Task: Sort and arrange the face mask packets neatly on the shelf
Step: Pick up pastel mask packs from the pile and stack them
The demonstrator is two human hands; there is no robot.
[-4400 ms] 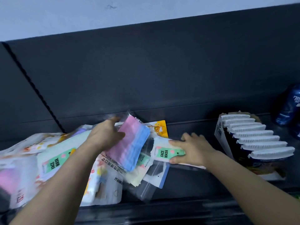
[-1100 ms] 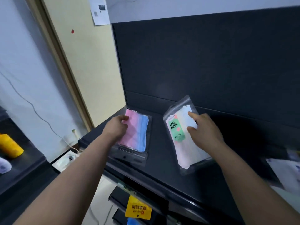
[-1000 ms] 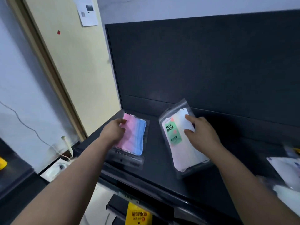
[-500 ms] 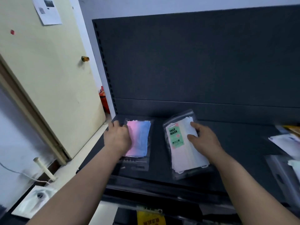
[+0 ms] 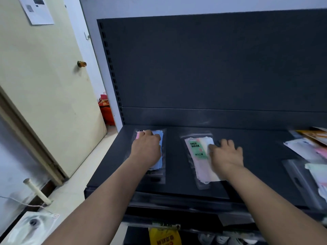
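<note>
A clear packet of pink and blue masks (image 5: 158,136) lies flat at the left end of the dark shelf (image 5: 177,161). My left hand (image 5: 146,150) sits on top of it with fingers curled, covering most of it. To its right, a hand's width away, lies a clear packet of white masks with a green FACE MASK label (image 5: 196,149). My right hand (image 5: 226,155) presses palm-down on its right half, thumb on the packet and fingers spread past its right edge. Both packets point lengthwise toward the back panel.
A loose pile of other mask packets (image 5: 307,151) lies at the shelf's right end. The dark back panel (image 5: 212,68) rises behind the shelf. A cream door (image 5: 44,85) stands at the left. A yellow tag (image 5: 164,236) hangs below the shelf's front edge.
Both hands carried their packets from the pile to the shelf's left end. Over the last second the packets went down flat and slid toward the back panel.
</note>
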